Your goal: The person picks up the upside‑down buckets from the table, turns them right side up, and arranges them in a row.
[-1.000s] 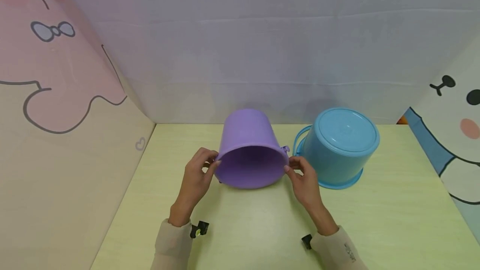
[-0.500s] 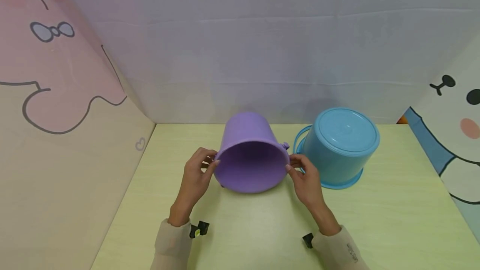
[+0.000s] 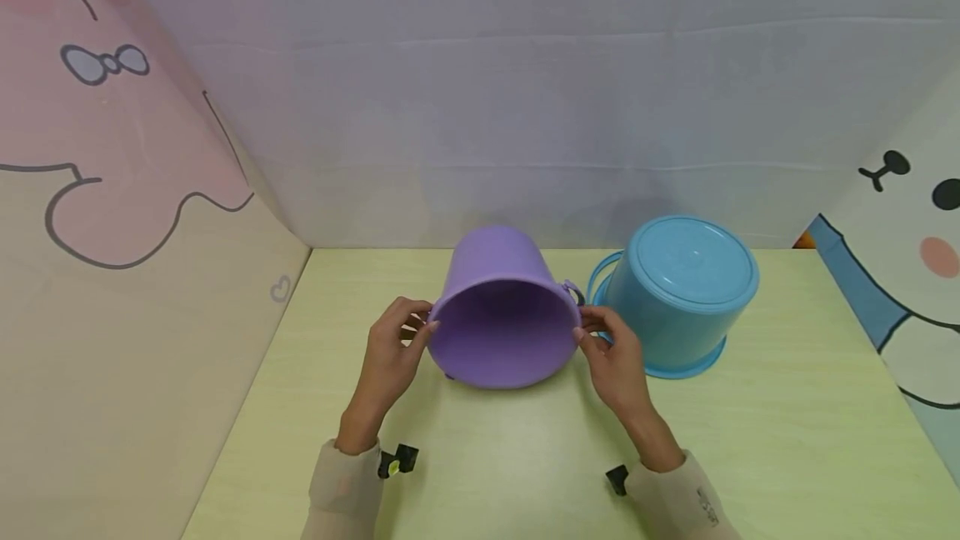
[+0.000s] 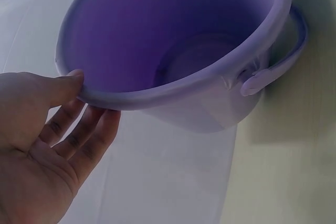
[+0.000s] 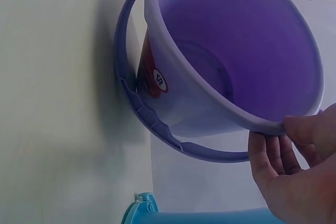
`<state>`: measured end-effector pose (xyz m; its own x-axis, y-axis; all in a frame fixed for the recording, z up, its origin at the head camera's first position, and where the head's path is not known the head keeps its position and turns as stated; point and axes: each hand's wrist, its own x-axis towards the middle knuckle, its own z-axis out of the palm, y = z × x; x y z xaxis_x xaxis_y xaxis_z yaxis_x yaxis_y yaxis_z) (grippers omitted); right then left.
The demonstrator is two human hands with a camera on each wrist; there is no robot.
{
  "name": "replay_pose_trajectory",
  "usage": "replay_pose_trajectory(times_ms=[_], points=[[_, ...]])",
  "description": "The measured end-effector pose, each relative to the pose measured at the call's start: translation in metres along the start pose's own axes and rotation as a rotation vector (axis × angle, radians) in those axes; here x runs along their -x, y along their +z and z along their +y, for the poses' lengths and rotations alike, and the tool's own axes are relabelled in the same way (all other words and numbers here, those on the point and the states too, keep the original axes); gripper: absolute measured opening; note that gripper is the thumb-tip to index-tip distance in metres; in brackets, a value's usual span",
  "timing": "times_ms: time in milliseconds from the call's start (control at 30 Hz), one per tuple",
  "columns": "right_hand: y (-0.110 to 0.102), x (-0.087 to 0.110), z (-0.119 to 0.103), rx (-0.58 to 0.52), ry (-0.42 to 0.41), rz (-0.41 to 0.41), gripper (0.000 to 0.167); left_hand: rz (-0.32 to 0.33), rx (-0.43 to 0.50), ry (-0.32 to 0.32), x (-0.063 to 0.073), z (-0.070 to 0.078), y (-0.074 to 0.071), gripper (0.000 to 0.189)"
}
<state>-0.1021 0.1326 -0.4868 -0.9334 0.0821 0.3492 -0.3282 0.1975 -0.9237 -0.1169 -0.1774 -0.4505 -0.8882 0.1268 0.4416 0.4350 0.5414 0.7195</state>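
Observation:
A purple bucket is tipped so that its mouth faces the person and its base points to the back wall. My left hand pinches the left side of its rim, thumb inside and fingers outside, as the left wrist view shows. On the right side of the rim, my right hand grips in the same way. The bucket's purple handle hangs along the underside in the right wrist view, beside a red label on the outer wall. The bucket's base inside is in shadow.
Close to my right hand, a light blue bucket stands upside down on the pale wooden table, its handle toward the purple one. A white cloth wall rises behind. Panels with cartoon animals flank both sides.
The purple bucket has tilted and turned a little, its mouth opening more toward the person and its lower rim coming nearer. My right hand has moved slightly right with the rim. The blue bucket stays put.

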Motion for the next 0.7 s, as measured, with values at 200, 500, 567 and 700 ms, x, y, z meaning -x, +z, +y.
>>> replay_pose_trajectory(times_ms=[200, 500, 567, 700], points=[[-0.001, -0.002, -0.005, 0.007, -0.009, 0.023, 0.026, -0.001, 0.057, -0.036, 0.000, 0.000, 0.000, 0.020], [-0.003, -0.010, -0.010, 0.005, -0.039, 0.038, 0.026, 0.014, 0.139, -0.090, -0.001, 0.002, 0.001, 0.019], [-0.004, -0.012, -0.011, 0.021, -0.045, 0.043, 0.026, 0.018, 0.156, -0.099, -0.001, 0.003, 0.001, 0.019], [-0.005, -0.015, -0.013, 0.022, -0.043, 0.041, 0.026, 0.023, 0.188, -0.111, -0.002, 0.005, 0.001, 0.019]])
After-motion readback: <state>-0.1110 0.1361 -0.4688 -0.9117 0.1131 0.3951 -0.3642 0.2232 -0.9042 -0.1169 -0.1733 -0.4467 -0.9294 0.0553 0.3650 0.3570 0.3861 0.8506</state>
